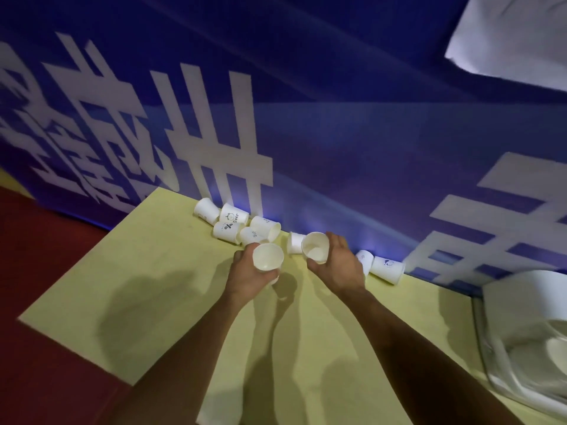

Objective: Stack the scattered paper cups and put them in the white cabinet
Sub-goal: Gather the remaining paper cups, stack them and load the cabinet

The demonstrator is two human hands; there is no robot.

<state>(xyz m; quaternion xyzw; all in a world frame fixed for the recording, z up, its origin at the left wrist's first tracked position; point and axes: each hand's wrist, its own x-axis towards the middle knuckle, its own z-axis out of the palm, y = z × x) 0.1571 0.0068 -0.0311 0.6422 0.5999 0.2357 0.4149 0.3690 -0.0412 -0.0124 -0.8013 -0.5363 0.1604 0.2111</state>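
Presently, head view only.

The left hand (248,271) is wrapped round a paper cup (267,256), fingers curled about its wall, mouth up toward the camera. The right hand (340,265) clasps a second cup (315,246) the same way, thumb on the near side, mouth tipped slightly toward the left hand. The two held cups are near each other but apart. My reading is that both are held mouth-up so one can drop into the other, which would start the stack.

The other cups lie on their sides on the yellow surface (153,286), along the foot of the blue banner (337,148). A cluster of five (233,222) lies left of the hands, the cups touching one another. One cup (295,242) lies just behind the gap between the hands. Two more (387,269) lie right of the right hand, against the banner.

Edges: the surface's left edge drops to red floor (46,271), well apart from the cups. The banner closes off the far side, so reaching has to come from the near side. The surface between the arms and the near edge is open, with only shadows on it.

A white, blurred object (521,302) sits at the right edge. I cannot tell whether it is the cabinet.
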